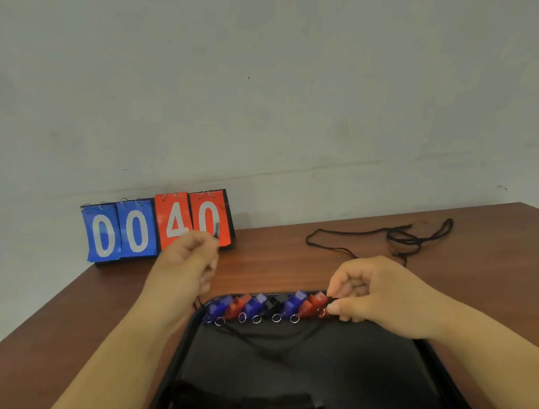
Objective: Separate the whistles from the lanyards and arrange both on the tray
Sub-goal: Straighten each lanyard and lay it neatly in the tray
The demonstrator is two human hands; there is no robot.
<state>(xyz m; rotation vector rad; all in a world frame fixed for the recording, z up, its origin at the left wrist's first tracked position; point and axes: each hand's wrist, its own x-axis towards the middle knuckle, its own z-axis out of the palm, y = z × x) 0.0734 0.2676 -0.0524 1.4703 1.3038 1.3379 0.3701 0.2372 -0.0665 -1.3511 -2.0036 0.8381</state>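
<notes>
From the head camera, the black tray (316, 367) lies on the brown worktop (291, 245), close to the person. A row of whistles (257, 304) sits along the far edge of the tray, blue, red and black, side by side and touching.

The right hand (378, 298) is at the right end of the row. Its thumb and fingers (334, 307) pinch the last red whistle (318, 299).

The left hand (185, 256) is lifted up over the left corner of the tray. Its fingers are curled tight and pinch a thin black cord (216, 230). The cord looks like a lanyard. I cannot tell if it is tied to a whistle.

More lanyards (405, 239) lie loose on the worktop, far back on the right. A dark pile in the near part of the tray may be lanyards too, but it is too blurry to say. Blue and red score cards (156, 230) stand by the wall.

What could go wrong: if the left hand pulls the cord hard, it could hook a ring and drag the neat row apart. The right hand could also bump the whistle next door, because they sit so close.
</notes>
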